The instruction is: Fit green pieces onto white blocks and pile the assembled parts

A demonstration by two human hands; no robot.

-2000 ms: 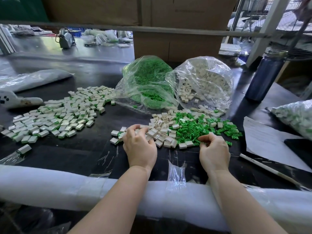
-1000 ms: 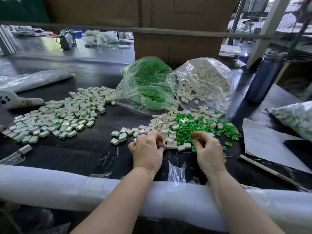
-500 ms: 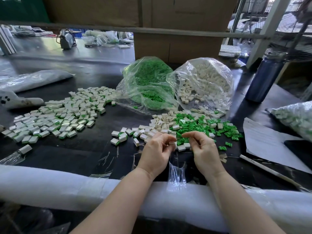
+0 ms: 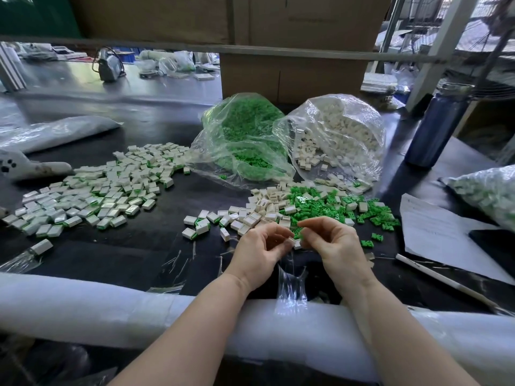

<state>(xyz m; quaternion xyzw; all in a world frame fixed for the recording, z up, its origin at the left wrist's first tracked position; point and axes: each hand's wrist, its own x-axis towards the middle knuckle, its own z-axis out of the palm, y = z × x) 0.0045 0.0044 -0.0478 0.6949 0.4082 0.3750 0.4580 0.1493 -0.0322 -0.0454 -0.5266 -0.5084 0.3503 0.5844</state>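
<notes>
Here, above the near bench point(image 4: 139, 254), the left hand point(image 4: 257, 253) pinches a white block point(image 4: 291, 242) while the right hand point(image 4: 333, 242) pinches a green piece point(image 4: 300, 232) against it; misaligned, the piece could jam or slip out. Assembled parts point(image 4: 92, 190) lie far left

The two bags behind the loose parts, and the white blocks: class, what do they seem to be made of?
Bags: thin clear plastic film, probably; glossy, crinkled, contents show through.
White blocks: likely moulded hard plastic; uniform boxy shapes, smooth, slightly shiny faces.
</notes>
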